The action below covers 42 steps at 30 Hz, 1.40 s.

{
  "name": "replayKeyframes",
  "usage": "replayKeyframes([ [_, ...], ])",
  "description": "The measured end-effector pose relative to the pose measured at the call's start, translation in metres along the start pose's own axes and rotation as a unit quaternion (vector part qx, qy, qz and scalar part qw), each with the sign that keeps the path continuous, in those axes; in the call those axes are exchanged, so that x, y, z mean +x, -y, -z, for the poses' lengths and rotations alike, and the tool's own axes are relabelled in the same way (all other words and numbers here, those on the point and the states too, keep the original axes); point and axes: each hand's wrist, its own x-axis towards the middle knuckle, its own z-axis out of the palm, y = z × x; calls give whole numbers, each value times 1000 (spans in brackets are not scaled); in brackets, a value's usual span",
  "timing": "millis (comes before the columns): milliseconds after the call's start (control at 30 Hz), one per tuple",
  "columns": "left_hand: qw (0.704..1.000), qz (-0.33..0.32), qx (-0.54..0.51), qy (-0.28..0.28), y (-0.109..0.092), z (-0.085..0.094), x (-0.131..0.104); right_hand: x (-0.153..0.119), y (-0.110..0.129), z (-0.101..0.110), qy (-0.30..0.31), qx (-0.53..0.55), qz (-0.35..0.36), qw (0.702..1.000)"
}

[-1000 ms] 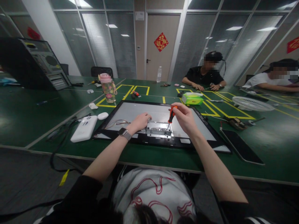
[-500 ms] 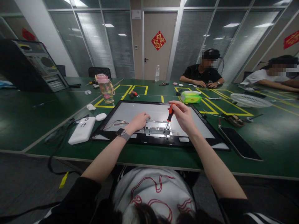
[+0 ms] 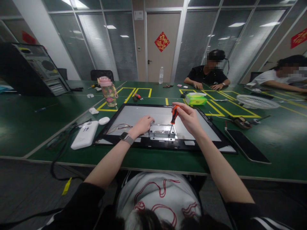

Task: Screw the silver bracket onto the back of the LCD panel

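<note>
My right hand [image 3: 189, 117] grips an orange-and-black screwdriver [image 3: 175, 114] near the top of its handle. The shaft points down, its tip at the metal bracket [image 3: 161, 136]. This silvery bracket lies on the back of a flat screen panel [image 3: 127, 113], grey-white with a black frame. At the bracket's left end, my left hand [image 3: 143, 124] has its fingers curled against the edge, steadying it; the fingertips are partly hidden. Thin wires [image 3: 120, 126] run across the panel left of that hand.
Left of the panel lie a white power bank [image 3: 85, 134] and a small white case [image 3: 104, 120], with a pink-lidded bottle [image 3: 109, 92] behind. A phone-like black slab [image 3: 247, 145] and a green tissue pack [image 3: 196, 99] are to the right. Two people sit across the table [image 3: 144, 159].
The screwdriver and both my hands stay in almost the same place. Across the table, the hands of the person in black have moved apart. My view has shifted very slightly.
</note>
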Motion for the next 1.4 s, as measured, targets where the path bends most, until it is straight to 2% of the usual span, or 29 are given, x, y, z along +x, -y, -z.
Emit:
replayKeyframes([
  [233,1000,0,6,4,-3,3,-1,1,6,2,45,4,-6,999],
  [400,1000,0,0,3,-3,3,-1,0,8,-2,-46,-115,56,991],
  [500,1000,0,3,5,-3,2,-1,-1,11,-4,-41,-136,68,987],
  [600,1000,2,8,7,-4,2,-1,-2,12,-5,-24,-127,55,990],
  [800,1000,3,-1,3,-4,2,0,-1,3,-2,-72,-100,55,991],
  [1067,1000,0,2,4,-3,2,-1,0,6,-4,-8,25,0,1000],
  [1400,1000,-2,1,0,-4,2,-1,-1,2,-2,-1,15,1,1000],
])
